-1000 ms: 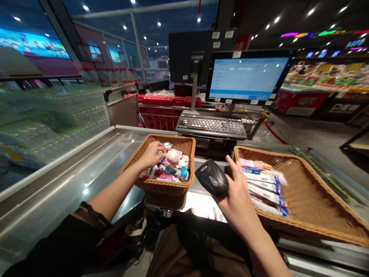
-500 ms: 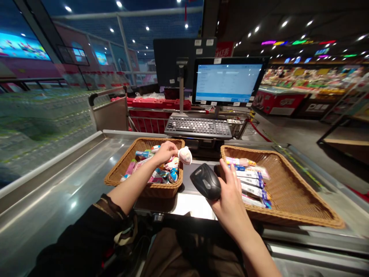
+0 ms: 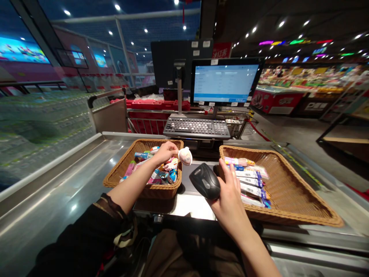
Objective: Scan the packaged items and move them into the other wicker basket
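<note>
My left hand (image 3: 166,151) pinches a small white packaged item with a pinkish print (image 3: 185,156), rounded like a cup, above the right rim of the left wicker basket (image 3: 115,177). In that basket lie several colourful small packages (image 3: 161,171), partly hidden by my forearm. My right hand (image 3: 229,194) is wrapped around a black handheld barcode scanner (image 3: 205,181), whose head points left towards the white item; the handle is hidden by the hand. Just beyond its fingers, the right wicker basket (image 3: 300,192) holds several long packets with barcodes (image 3: 250,181) along its left side.
A black keyboard (image 3: 197,127) sits behind the baskets, below a lit monitor (image 3: 225,84). The metal counter (image 3: 72,192) runs left, with stacked bottle packs (image 3: 46,123) past its edge. Behind the keyboard stands a shopping cart (image 3: 144,119) with red things in it.
The view has shifted very slightly. Both hands, the white item and the scanner keep almost the same places.
</note>
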`<state>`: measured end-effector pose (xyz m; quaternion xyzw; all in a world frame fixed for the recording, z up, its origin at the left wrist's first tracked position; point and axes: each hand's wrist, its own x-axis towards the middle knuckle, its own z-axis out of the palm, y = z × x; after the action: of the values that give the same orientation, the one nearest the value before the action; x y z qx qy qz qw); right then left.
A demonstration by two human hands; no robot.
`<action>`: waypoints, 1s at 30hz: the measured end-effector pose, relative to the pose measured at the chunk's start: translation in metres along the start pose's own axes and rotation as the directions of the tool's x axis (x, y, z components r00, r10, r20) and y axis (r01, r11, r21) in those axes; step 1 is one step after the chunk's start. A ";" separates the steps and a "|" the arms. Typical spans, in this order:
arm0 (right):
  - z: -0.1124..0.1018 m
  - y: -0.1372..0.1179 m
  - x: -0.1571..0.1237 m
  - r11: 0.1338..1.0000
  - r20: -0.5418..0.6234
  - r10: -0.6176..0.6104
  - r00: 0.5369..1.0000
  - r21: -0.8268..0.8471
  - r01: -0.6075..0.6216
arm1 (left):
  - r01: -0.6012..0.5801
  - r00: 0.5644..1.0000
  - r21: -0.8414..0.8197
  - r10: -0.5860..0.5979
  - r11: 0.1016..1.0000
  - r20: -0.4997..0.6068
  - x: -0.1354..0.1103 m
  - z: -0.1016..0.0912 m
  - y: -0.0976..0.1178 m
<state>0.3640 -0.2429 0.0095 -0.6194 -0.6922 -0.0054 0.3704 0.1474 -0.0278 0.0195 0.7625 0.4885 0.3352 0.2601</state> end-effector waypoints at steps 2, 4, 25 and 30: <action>0.000 0.000 0.000 1.000 0.003 0.005 1.000 0.003 -0.005 | -0.003 1.000 0.001 0.003 1.000 -0.001 -0.001 0.000 0.000; 0.000 0.000 0.001 1.000 0.004 0.005 1.000 0.005 -0.005 | -0.027 1.000 0.007 0.027 1.000 0.004 -0.002 0.000 0.000; 0.001 0.003 -0.002 1.000 -0.004 0.006 1.000 0.001 -0.006 | -0.079 0.997 0.252 0.078 0.964 0.013 -0.013 0.002 -0.031; 0.003 0.000 -0.002 1.000 0.032 0.019 0.999 -0.004 -0.019 | -0.067 0.998 0.255 0.063 0.964 0.024 -0.017 0.006 -0.035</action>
<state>0.3622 -0.2428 0.0060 -0.6266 -0.6921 0.0067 0.3582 0.1268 -0.0301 -0.0139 0.8078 0.5004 0.2718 0.1520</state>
